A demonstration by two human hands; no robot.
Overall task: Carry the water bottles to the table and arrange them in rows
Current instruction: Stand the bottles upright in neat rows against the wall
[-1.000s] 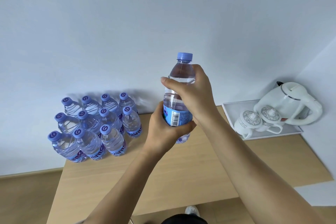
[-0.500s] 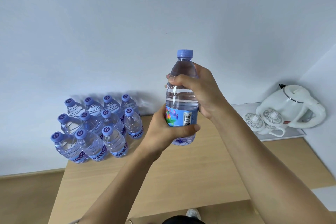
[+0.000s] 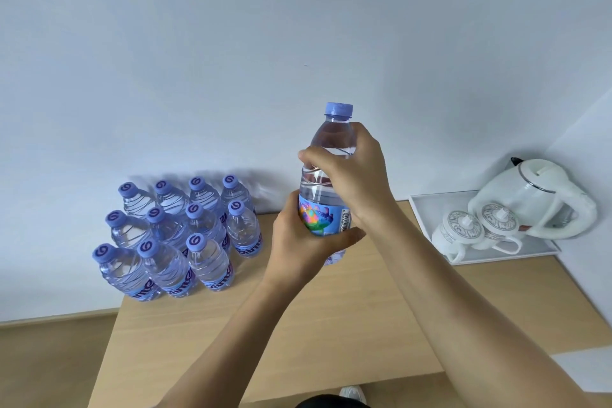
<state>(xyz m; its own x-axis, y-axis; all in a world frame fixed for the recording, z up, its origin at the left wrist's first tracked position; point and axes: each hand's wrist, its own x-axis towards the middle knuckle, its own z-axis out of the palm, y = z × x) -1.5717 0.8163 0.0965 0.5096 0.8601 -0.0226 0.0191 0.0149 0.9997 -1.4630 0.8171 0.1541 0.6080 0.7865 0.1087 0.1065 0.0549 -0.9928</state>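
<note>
Bottle turned, label now forward, gripped in left hand and right hand; seemingly bound for rows.

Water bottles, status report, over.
Both hands grip one bottle upright above table: left hand low, right hand high. Eleven bottles grouped. Nothing blocking.

clear plastic water bottle: periwinkle cap, blue label with multicoloured splash
wooden table: pale tan
lidded ceramic cups: white, grey ornamental rings
</note>
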